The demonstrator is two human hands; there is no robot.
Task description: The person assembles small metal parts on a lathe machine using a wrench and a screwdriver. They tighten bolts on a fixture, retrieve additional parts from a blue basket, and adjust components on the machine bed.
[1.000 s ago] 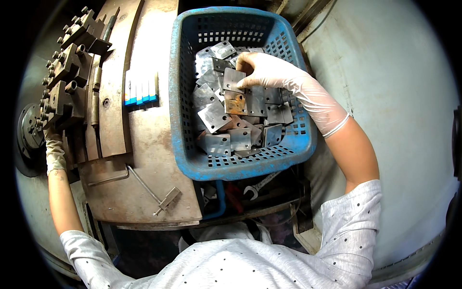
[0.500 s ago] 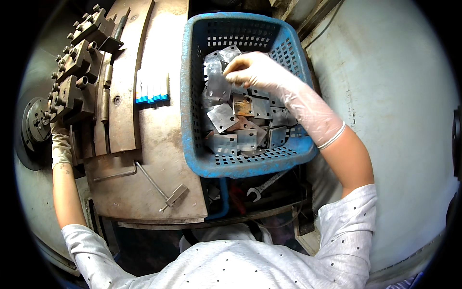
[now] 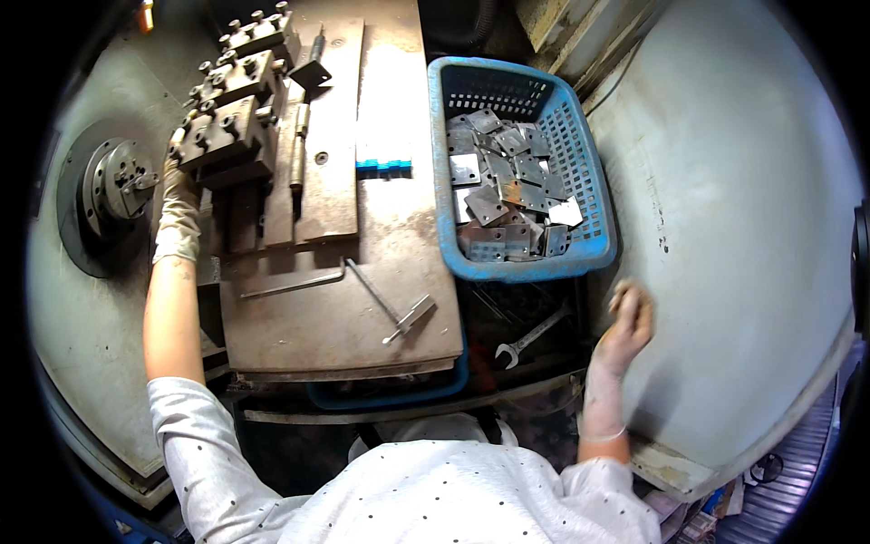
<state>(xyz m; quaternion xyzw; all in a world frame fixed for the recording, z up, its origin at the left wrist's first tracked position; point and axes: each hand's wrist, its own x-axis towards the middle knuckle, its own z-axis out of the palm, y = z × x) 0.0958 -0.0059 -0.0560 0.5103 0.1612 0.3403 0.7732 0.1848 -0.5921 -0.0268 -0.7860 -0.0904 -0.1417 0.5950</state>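
Observation:
My left hand [image 3: 180, 186], in a pale glove, reaches up beside the tool-holder blocks [image 3: 227, 127] at the left. Its fingers are mostly hidden along the nearest block's edge, so their grip does not show. Left of it is a round lathe chuck [image 3: 118, 181]. My right hand [image 3: 627, 322], also gloved, hangs right of and nearer than the blue plastic basket [image 3: 507, 270]. Its fingers are curled in and slightly blurred, with no plate visible in them. Many flat square metal plates with holes [image 3: 489, 204] lie jumbled in the basket.
A hex key [image 3: 294, 285] and a T-handled wrench [image 3: 381, 304] lie on the metal bed [image 3: 317, 335]. Blue-edged pieces [image 3: 384, 169] rest farther back. An open-end spanner [image 3: 530, 340] lies below the basket. A pale wall panel [image 3: 725, 181] bounds the right side.
My right hand has left the basket, moving right and toward me. The view has shifted, so the bench and basket appear farther right. My left hand remains by the tool blocks.

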